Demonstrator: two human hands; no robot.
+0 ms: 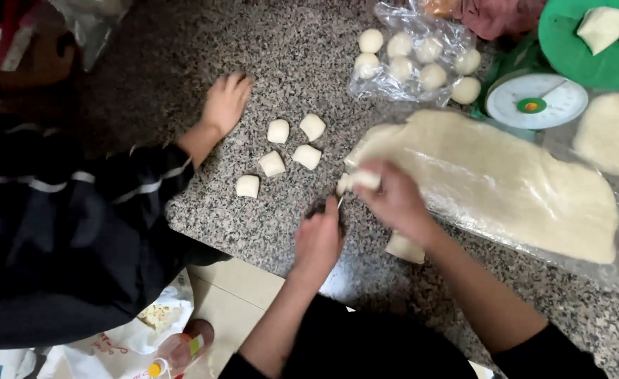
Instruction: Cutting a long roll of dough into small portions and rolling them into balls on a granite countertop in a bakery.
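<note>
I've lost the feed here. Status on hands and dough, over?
Left hand grips a knife. Right hand pinches a dough piece at the dough slab. Another person's hand rests beside five cut pieces.

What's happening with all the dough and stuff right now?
Big dough slab: flat on plastic.
Cut pieces: five, loose on counter.
Dough balls: rolled, on a plastic bag.
Scale: one dough lump in its green pan.
Right hand: holding a dough piece.
Left hand: gripping a small blade.

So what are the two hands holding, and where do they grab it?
The right hand pinches a small dough piece at its end. The left hand grips a blade-like tool by its handle; the tool is mostly hidden.
</note>
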